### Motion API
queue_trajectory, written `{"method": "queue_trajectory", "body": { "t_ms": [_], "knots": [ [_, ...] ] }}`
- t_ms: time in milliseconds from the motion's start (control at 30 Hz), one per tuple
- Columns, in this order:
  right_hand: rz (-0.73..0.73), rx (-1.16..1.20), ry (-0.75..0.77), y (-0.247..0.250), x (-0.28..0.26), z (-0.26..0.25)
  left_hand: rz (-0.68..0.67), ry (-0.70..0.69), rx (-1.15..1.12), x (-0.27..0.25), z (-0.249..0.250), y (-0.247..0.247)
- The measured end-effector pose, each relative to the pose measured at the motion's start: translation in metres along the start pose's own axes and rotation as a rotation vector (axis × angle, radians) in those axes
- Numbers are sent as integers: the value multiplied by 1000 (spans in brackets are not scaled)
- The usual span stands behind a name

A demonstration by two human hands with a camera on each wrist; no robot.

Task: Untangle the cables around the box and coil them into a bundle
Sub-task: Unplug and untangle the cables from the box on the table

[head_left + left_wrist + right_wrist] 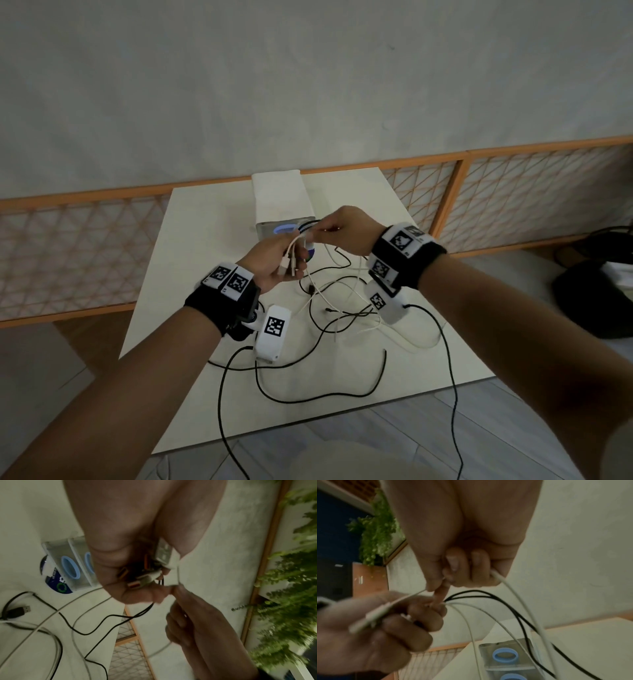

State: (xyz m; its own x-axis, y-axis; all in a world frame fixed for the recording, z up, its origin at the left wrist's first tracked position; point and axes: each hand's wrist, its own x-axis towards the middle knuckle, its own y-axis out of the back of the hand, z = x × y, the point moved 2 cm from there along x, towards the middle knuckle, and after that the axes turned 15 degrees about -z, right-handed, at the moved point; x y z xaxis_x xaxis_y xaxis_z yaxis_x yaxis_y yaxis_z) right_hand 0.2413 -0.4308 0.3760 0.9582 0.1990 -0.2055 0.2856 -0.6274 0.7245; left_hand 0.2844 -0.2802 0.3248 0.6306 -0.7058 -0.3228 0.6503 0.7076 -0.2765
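A white box [281, 198] with blue rings on its near end [69, 568] stands at the far middle of the white table [191, 240]. Black and white cables [342, 308] lie tangled on the table in front of it. My left hand [277, 263] is raised above the table and grips a bunch of cable ends with USB plugs [147, 577]. My right hand [339, 229] is just right of it, fingers curled, pinching a white cable [501, 580] that runs over to the left hand. Black cables [488, 595] hang from the left fist.
A loose black USB plug [18, 610] lies on the table. A wooden lattice rail [513, 192] runs behind the table, and a dark bag [596, 294] lies on the floor to the right. Thin black wires [222, 394] trail from my wrist devices off the table's near edge.
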Motion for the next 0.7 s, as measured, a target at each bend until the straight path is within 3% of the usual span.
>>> {"method": "queue_trajectory", "body": {
  "t_ms": [200,300,333,367,400,467,533,567,633,700],
  "knots": [
    [203,-36,-71,-8,18,6,-34,-27,-71,0,20,-2],
    [705,-196,144,-15,-5,11,-27,-59,-124,2,30,6],
    [816,-210,257,-23,-18,10,-6,-86,-142,3,34,9],
    [825,-229,348,-35,-30,9,28,-108,-150,4,37,13],
    [720,-268,436,-52,-40,10,62,-120,-150,4,40,16],
    [260,-409,486,-100,-52,17,85,-116,-151,6,45,17],
    [-297,-550,302,-146,-53,39,74,-104,-146,9,47,13],
    [-503,-605,181,-164,-52,53,65,-99,-139,10,48,11],
    [-640,-683,-10,-182,-44,79,51,-92,-123,12,47,8],
    [-571,-676,-156,-182,-36,97,48,-94,-109,11,46,9]
  ]
}}
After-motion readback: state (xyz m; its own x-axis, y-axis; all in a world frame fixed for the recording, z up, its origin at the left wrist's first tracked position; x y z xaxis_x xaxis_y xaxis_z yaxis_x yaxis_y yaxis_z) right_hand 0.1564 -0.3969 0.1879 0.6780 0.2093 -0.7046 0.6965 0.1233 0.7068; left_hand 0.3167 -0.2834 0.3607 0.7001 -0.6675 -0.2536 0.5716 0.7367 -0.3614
